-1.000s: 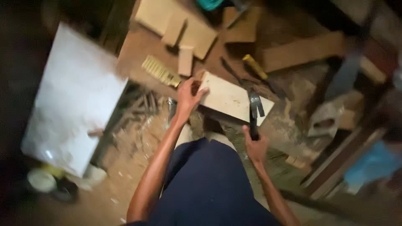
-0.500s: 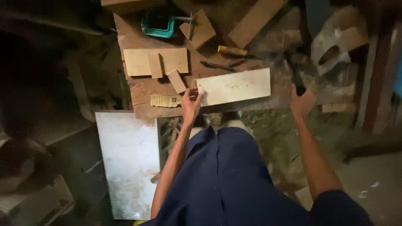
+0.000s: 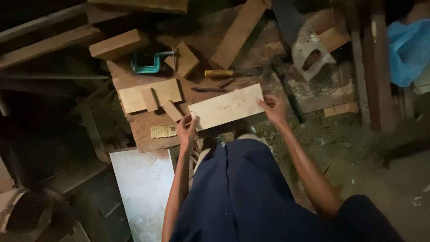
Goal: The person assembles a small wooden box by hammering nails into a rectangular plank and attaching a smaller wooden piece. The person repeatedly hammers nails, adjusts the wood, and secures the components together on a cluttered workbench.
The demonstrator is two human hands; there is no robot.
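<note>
Right hand (image 3: 272, 109), which gripped a dark hammer a moment ago, now pinches the right end of the pale rectangular wooden board (image 3: 226, 106) at the near edge of the cluttered brown table (image 3: 143, 134), left hand (image 3: 187, 128) clasping its lower-left corner.

2 hands (image 3: 186, 130), 1 pale board (image 3: 226, 106), 1 teal clamp (image 3: 145, 62), 1 yellow-handled tool (image 3: 219, 73), 1 white panel (image 3: 143, 188).

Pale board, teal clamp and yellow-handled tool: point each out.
pale board (image 3: 226, 106), head view, middle of its top face
teal clamp (image 3: 145, 62), head view, its curved frame
yellow-handled tool (image 3: 218, 73), head view, its handle
</note>
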